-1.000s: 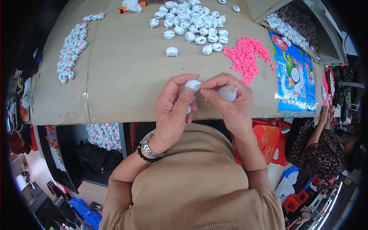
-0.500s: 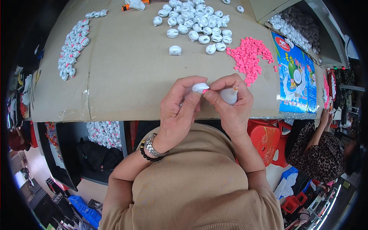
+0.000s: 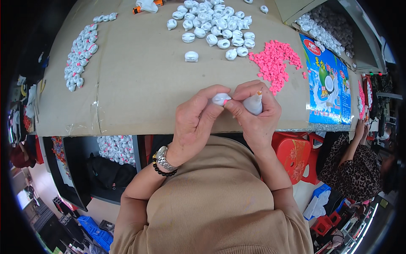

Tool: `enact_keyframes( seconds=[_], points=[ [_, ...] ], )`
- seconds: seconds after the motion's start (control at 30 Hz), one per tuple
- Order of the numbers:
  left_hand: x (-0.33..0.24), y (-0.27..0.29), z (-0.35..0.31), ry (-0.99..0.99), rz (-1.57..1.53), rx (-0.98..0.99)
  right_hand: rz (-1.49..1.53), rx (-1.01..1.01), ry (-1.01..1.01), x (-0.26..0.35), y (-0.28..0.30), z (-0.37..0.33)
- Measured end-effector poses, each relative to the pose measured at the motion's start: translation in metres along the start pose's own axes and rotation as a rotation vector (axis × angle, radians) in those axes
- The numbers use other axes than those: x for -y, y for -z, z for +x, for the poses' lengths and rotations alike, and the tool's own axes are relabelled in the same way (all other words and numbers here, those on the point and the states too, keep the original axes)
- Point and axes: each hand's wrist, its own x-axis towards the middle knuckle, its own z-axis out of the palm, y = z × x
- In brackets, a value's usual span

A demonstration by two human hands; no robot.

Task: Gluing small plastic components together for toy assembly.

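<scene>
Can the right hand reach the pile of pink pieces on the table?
Probably yes. The pile of pink pieces lies just beyond the right hand, with nothing seen between them, though that hand holds a white pointed bottle.

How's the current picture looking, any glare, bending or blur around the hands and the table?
Head view: the left edge of the table curves, and the corners go black; head view: small glints show on the clear tape; head view: the left hand and right hand look fairly sharp, while detail softens toward the rim.
</scene>
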Motion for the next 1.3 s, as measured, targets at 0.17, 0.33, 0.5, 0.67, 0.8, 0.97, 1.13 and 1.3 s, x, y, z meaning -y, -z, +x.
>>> enact_keyframes(
  seconds=[0.17,0.33,0.5,0.67,0.8,0.97,1.13,1.3],
  points=[
    [-0.009,0.006,0.001,0.182,-0.102,0.019,0.120,0.009,-0.063,0.004,-0.003,-0.001],
    [-0.013,0.052,0.024,-0.175,0.649,-0.182,0.158,-0.045,-0.102,0.002,0.008,-0.001],
    [0.001,0.124,0.051,-0.203,1.330,-0.322,0.171,-0.056,-0.174,-0.004,0.021,-0.002],
    [-0.005,0.146,0.058,-0.122,1.237,-0.485,0.201,-0.037,-0.215,-0.004,0.024,-0.001],
    [-0.023,0.114,0.047,0.170,-0.168,-0.287,0.225,0.020,-0.116,-0.001,0.023,0.004],
    [-0.020,0.056,0.028,0.467,-0.826,-0.029,0.183,0.097,-0.044,0.002,0.024,0.003],
    [-0.005,0.032,0.016,0.534,-1.170,0.157,0.002,0.112,0.052,0.001,0.035,-0.001],
    [0.000,0.021,0.010,0.565,-1.194,0.152,0.171,0.019,-0.016,0.013,0.033,-0.006]
  ],
)
